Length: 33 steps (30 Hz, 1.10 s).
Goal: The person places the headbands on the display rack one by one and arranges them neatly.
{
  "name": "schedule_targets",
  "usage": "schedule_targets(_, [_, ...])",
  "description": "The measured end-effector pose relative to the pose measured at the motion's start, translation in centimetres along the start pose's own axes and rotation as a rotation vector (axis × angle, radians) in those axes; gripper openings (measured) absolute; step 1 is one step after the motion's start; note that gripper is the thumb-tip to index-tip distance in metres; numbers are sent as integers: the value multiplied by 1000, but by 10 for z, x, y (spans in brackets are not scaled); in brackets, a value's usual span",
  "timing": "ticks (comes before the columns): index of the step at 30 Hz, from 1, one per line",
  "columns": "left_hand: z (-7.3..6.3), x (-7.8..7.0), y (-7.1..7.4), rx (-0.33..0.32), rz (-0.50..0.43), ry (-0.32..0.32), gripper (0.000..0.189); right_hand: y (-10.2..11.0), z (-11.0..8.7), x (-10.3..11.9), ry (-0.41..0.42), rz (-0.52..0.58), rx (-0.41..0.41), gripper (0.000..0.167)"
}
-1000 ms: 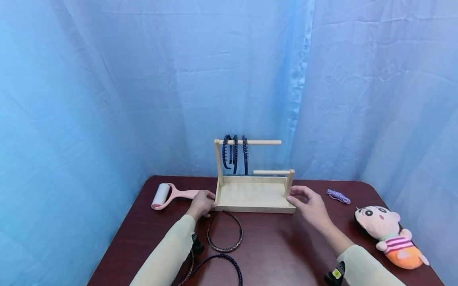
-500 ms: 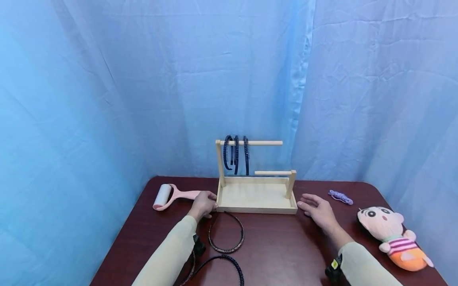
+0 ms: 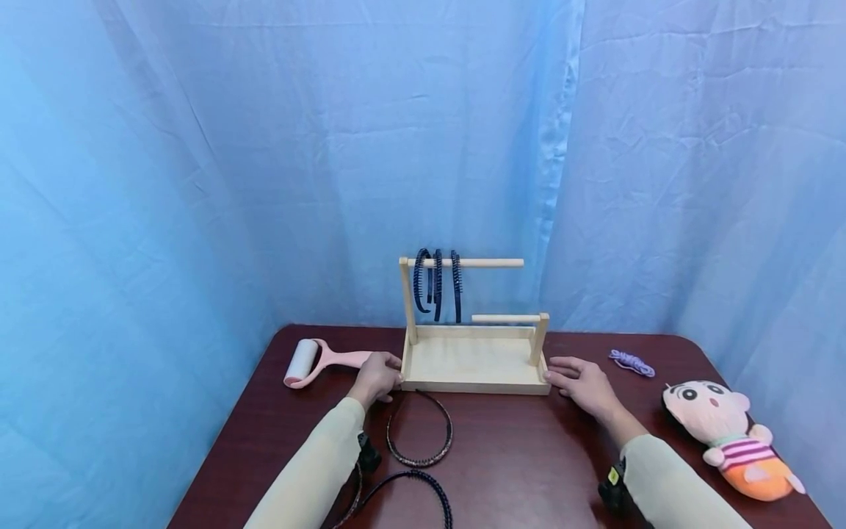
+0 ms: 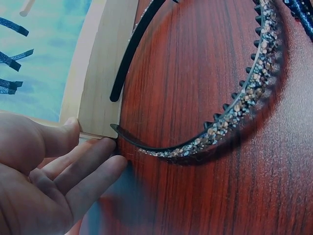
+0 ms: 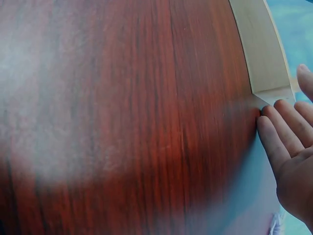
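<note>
A pale wooden rack stands at the back of the table, with a shallow tray, a high peg and a lower peg. Several dark toothed headbands hang on the high peg. My left hand is at the tray's left end; in the left wrist view its thumb touches the front corner and the fingers extend along the end. At the right end is my right hand, fingers straight, fingertips right at the corner. A glittery headband lies on the table, its tips against the tray's front.
Nearer the front lie a black headband and part of another. A pink-handled lint roller lies left of the rack. On the right are a purple cord bundle and a plush doll. Blue curtains surround the table.
My right hand has moved from the lower peg's post, out to the right and then back in against the tray's right end. My left hand stays at the left end.
</note>
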<state>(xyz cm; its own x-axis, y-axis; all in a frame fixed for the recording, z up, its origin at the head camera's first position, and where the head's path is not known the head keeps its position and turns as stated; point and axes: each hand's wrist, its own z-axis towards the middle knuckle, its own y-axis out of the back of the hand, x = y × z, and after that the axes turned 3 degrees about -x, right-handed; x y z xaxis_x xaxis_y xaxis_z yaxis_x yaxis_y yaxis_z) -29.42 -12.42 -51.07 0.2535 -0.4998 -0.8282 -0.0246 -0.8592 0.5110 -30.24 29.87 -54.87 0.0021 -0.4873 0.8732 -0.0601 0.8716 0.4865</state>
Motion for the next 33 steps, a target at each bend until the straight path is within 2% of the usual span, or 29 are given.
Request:
schedule_targets(7, [-2, 1, 0, 6, 2, 4, 32, -4, 1, 3, -4, -69, 5, 56])
schedule_targets(15, [-1, 1, 0, 10, -2, 9, 31, -8, 3, 4, -30, 26, 8, 49])
schedule_targets(19, [-2, 1, 0, -1, -8, 11, 31, -9, 4, 5, -20, 15, 14, 49])
schedule_targets(27, [-3, 7, -1, 43, 6, -79, 34, -8, 2, 10, -59, 33, 29, 48])
schedule_targets(33, [-6, 13, 13, 79, -43, -108, 33, -9, 1, 13, -62, 27, 38, 48])
